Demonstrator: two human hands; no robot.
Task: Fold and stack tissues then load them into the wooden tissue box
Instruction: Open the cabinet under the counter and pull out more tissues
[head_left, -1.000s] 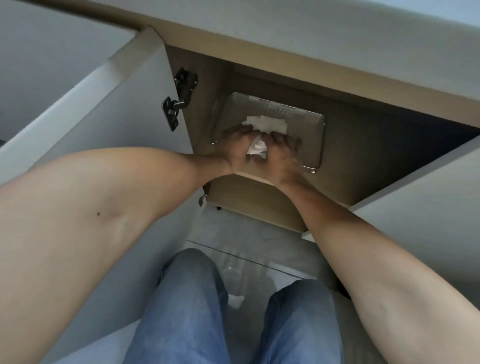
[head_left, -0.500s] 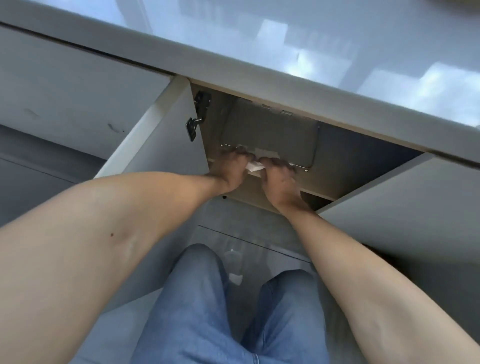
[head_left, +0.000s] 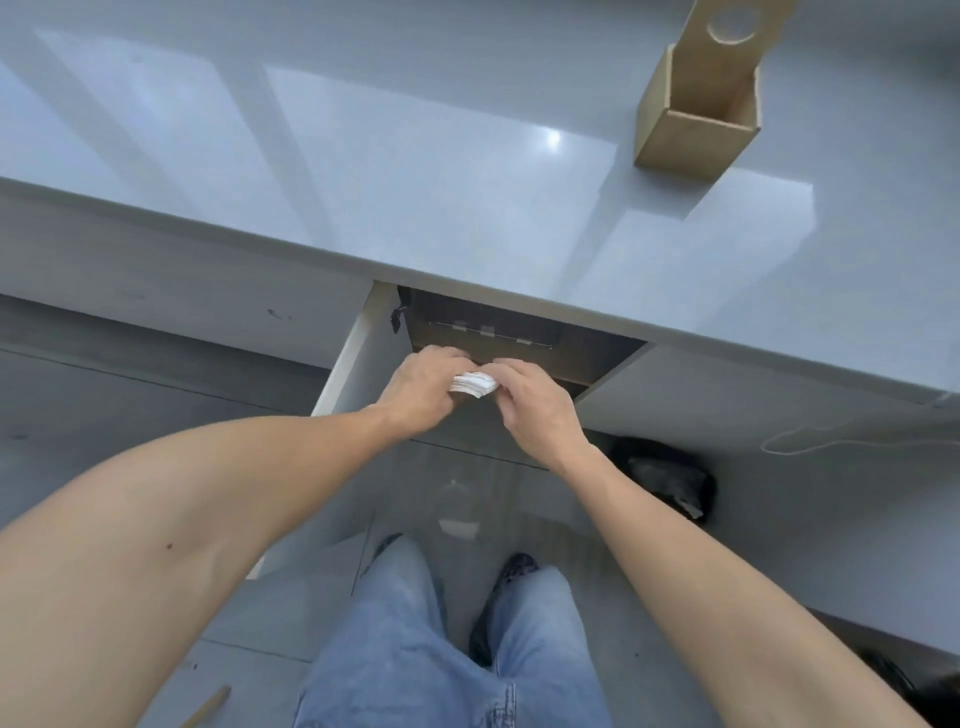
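A small stack of white tissues (head_left: 474, 384) sits pinched between both hands just in front of the open cupboard under the counter. My left hand (head_left: 423, 387) grips its left end and my right hand (head_left: 530, 397) grips its right end, fingers curled over it. The wooden tissue box (head_left: 693, 111) stands open on the grey countertop at the far right, well away from the hands. Its lid (head_left: 735, 21) with a round hole leans upright behind it.
The glossy grey countertop (head_left: 415, 182) fills the upper view. Below its edge is the open cupboard (head_left: 519, 338) with a white door (head_left: 358, 358) swung out on the left. A dark bag (head_left: 670, 478) lies on the floor at right, a wooden stick (head_left: 208, 706) at bottom left.
Both hands have pulled the tissues out of the cupboard and toward me. The view has risen from inside the cupboard, so the countertop and wooden box now show.
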